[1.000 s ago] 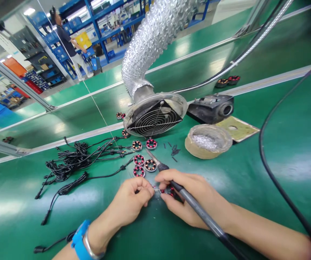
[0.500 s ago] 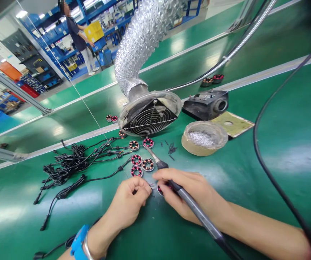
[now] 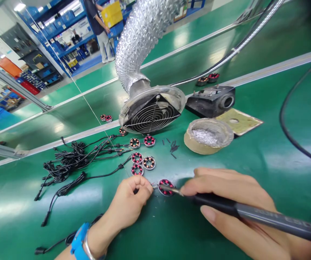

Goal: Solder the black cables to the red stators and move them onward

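My right hand (image 3: 234, 202) is wrapped round the dark handle of a soldering iron (image 3: 217, 203). The iron's metal tip lies over a round motor stator with red windings (image 3: 166, 187). My left hand (image 3: 131, 198), with a blue band at the wrist, is pinched on thin wires (image 3: 154, 186) at the left edge of that stator; the wires are partly hidden by the fingertips. Just beyond, red-wound stators (image 3: 137, 157) and a copper-wound stator (image 3: 149, 163) sit close together. Another red stator (image 3: 149, 141) and a copper one (image 3: 134, 143) lie farther back.
A fume extractor (image 3: 152, 113) on a silver duct stands behind the stators. Black cables (image 3: 71, 159) lie left. A round tub (image 3: 209, 137), an iron stand (image 3: 212, 102) and small black tubes (image 3: 174, 147) are at the right. A person holds a yellow bin (image 3: 112, 13) beyond.
My right hand has moved right, off the red stator, and the iron's tip has swung down onto it. My left hand has barely moved. The view has shifted slightly.
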{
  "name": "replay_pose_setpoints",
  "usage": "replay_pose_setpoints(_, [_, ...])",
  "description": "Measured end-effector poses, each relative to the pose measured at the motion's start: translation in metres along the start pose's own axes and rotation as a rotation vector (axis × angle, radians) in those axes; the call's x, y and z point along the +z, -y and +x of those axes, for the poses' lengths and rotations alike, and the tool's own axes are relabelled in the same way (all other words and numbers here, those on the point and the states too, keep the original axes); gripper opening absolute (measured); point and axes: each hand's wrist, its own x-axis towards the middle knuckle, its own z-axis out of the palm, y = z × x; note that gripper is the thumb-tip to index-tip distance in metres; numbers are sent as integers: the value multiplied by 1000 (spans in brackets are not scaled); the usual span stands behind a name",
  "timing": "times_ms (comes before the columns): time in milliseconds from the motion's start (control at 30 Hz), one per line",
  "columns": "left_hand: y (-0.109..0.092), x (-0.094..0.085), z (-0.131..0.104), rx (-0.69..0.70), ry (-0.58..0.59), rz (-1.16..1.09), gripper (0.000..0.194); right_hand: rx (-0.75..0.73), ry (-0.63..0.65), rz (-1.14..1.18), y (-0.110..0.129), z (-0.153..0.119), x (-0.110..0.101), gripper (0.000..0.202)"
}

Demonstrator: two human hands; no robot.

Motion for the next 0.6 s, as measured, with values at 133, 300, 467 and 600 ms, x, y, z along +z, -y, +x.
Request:
replay_pose_setpoints(133, [-1, 1, 0, 6, 1, 2, 20, 0, 23, 15, -1, 1, 1, 27])
replay_pose_setpoints(300, [-2, 1, 0, 16, 5, -3, 19, -32, 67, 44, -2, 2, -1, 27])
replay_pose_setpoints(467, [-2, 1, 0, 18, 5, -2, 20, 7, 36, 18, 5, 1, 2, 32])
replay_pose_setpoints(600, [-2, 1, 1, 32, 3, -4, 22, 79, -35, -70, 12, -6, 4, 31])
